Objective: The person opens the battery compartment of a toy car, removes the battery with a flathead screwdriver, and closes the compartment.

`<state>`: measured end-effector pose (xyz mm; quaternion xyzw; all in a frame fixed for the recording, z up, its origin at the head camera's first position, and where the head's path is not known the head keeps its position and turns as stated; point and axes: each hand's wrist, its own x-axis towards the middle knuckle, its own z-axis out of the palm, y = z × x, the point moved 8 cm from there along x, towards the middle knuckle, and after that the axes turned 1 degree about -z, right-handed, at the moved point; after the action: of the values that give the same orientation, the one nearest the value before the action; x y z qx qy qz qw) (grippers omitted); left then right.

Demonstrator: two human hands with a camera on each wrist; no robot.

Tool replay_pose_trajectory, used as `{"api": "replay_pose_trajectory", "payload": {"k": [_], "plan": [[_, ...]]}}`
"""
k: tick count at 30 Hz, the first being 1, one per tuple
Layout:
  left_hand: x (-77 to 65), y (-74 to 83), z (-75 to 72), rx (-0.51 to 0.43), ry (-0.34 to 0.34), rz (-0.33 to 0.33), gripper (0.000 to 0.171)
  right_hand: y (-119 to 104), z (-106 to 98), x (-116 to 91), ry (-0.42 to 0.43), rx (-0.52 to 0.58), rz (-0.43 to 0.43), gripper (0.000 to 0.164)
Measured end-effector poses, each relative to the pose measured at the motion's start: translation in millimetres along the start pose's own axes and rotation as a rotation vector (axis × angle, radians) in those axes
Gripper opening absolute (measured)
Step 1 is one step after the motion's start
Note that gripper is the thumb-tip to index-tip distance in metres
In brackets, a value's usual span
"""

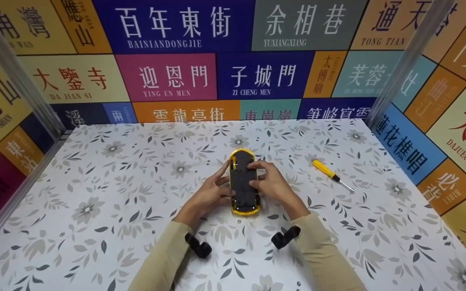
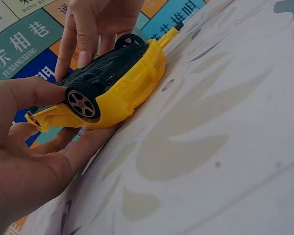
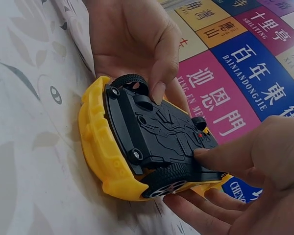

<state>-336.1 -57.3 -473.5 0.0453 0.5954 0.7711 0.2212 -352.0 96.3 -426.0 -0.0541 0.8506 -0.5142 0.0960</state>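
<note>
A toy car [image 1: 244, 184] with a yellow body is held upside down, its black underside [image 3: 161, 127] facing up and its long side pointing away from me. My left hand [image 1: 210, 193] grips the left side; in the left wrist view its thumb lies by a wheel [image 2: 82, 104], fingers beneath the body. From the right, my right hand [image 1: 275, 184] grips the car, and the right wrist view has its thumb [image 3: 220, 154] on the underside with fingers below. Whether the car touches the table cannot be told.
A screwdriver [image 1: 333, 176] with a yellow handle and metal shaft lies on the table to the right of my right hand. The table has a white leaf-patterned cover [image 1: 107, 194]. Panels with colourful signs [image 1: 168, 76] stand behind it and at both sides.
</note>
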Motion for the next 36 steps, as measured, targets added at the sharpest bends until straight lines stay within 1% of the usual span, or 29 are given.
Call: {"api": "replay_pose_trajectory", "payload": {"k": [7, 13, 17, 22, 29, 33, 36], "plan": [[-0.7, 1.4, 1.1, -0.003, -0.009, -0.003, 0.103, -6, -1, -4, -0.009, -0.009, -0.033, 0.043], [0.0, 0.8, 1.3, -0.013, -0.019, 0.016, 0.103, -17, -10, -11, 0.039, -0.078, -0.065, 0.036], [0.9, 0.4, 1.2, -0.019, -0.007, 0.008, 0.104, -25, -12, -13, 0.050, -0.110, -0.108, 0.033], [1.2, -0.2, 1.0, -0.024, 0.000, 0.006, 0.104, -26, -10, -12, 0.046, -0.102, -0.147, 0.029], [0.4, -1.6, 0.6, -0.011, 0.005, 0.005, 0.102, -22, -10, -8, 0.082, -0.104, -0.193, 0.028], [0.8, -1.4, -0.3, -0.011, 0.013, 0.005, 0.102, -28, -14, -9, 0.096, -0.103, -0.255, 0.027], [1.1, -0.4, -0.7, -0.009, 0.012, 0.008, 0.102, -34, -22, -11, 0.123, -0.072, -0.302, 0.025]]}}
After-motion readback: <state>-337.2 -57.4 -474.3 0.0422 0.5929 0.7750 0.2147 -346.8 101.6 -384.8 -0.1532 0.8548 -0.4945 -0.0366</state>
